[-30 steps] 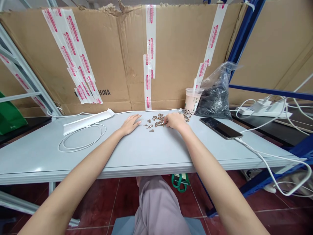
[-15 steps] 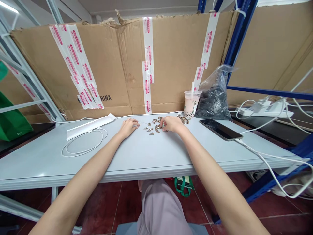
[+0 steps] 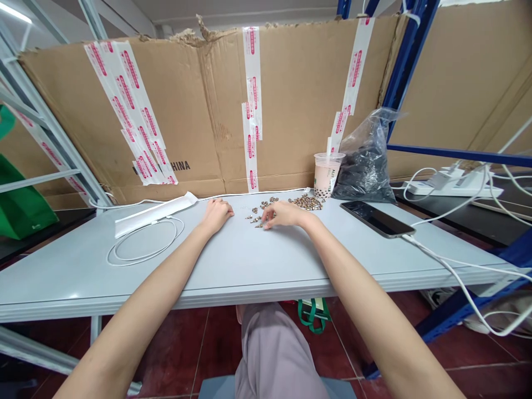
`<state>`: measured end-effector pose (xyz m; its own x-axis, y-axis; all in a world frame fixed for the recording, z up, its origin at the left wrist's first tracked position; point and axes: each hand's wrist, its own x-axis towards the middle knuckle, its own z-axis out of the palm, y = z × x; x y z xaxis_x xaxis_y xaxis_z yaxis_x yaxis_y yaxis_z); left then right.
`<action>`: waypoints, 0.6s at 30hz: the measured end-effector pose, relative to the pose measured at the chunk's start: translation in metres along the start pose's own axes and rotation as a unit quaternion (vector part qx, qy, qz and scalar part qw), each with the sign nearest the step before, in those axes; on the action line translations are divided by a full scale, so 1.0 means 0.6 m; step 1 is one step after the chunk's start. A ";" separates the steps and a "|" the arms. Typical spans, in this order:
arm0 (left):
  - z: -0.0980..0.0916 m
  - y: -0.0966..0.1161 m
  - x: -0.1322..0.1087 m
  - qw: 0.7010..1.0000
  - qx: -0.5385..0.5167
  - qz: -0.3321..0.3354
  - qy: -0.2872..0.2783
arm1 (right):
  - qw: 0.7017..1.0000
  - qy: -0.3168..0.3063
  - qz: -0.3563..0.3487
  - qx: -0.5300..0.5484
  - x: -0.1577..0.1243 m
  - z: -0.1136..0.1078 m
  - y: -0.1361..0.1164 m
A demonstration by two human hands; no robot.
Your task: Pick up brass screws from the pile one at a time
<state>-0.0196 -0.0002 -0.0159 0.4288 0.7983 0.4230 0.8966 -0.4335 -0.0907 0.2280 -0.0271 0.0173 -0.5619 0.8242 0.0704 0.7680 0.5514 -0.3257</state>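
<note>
My right hand (image 3: pixel 281 214) is over the left part of a scatter of small brass-coloured screws (image 3: pixel 307 201). Its thumb and fingertips point down and come together at the tabletop. What they pinch, if anything, is too small and covered to make out. Just left of those fingertips lie a few separate screws (image 3: pixel 255 220), and the denser heap is behind and to the right of the hand. My left hand (image 3: pixel 216 215) rests palm down on the grey table (image 3: pixel 245 260), fingers stretched out and slightly bent, holding nothing, a short way left of the screws.
Behind the heap stands a bubble-tea cup (image 3: pixel 326 176), beside a clear bag of dark material (image 3: pixel 366 172). A phone (image 3: pixel 377 219) with a white cable lies at right. White folded paper (image 3: pixel 155 215) and a coiled cable (image 3: pixel 143 257) lie at left. Cardboard (image 3: pixel 178 111) walls the back.
My right hand has shifted left and a little toward me, uncovering more of the heap. My left hand has stayed nearly in place.
</note>
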 end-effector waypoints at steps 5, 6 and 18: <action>0.002 0.001 0.001 0.999 0.033 -0.011 0.001 | 0.997 -0.042 -0.039 0.043 0.009 0.011 0.007; 0.002 0.001 0.000 1.000 0.021 -0.019 0.005 | 0.997 -0.043 -0.039 0.055 0.009 0.012 0.007; -0.025 0.061 0.002 0.852 -0.496 -0.165 0.039 | 0.946 0.127 -0.078 0.289 -0.004 -0.010 -0.012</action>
<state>0.0122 -0.0213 -0.0049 0.1284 0.9313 0.3408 0.4158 -0.3625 0.8341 0.2254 -0.0321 0.0253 -0.5069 0.7832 0.3602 0.3441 0.5669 -0.7485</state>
